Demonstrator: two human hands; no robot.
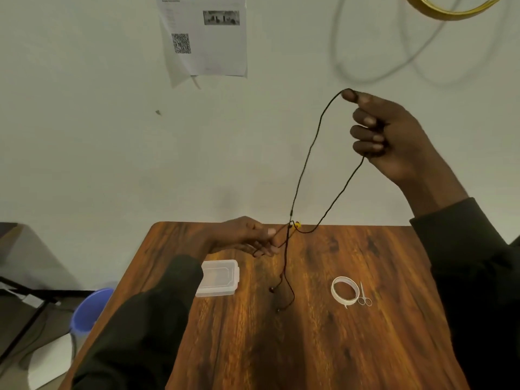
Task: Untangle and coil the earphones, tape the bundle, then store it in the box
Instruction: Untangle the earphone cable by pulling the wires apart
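The black earphone cable (pixel 308 153) hangs in a long loop above the wooden table (pixel 351 347). My right hand (pixel 394 133) is raised high, pinching the cable's top between thumb and forefinger, with a second strand running through its curled fingers. My left hand (pixel 247 235) is low over the table's far edge and pinches the cable near its split, beside a small yellow piece (pixel 297 224). The two earbuds (pixel 274 298) dangle down onto the table. A clear plastic box (pixel 221 277) with its lid on lies left of them. A white tape roll (pixel 344 289) lies to the right.
Small scissors (pixel 364 295) lie beside the tape roll. A blue bucket (pixel 90 311) stands on the floor left of the table. A printed sheet (pixel 205 38) with a QR code hangs on the wall behind. Cables hang at the upper right.
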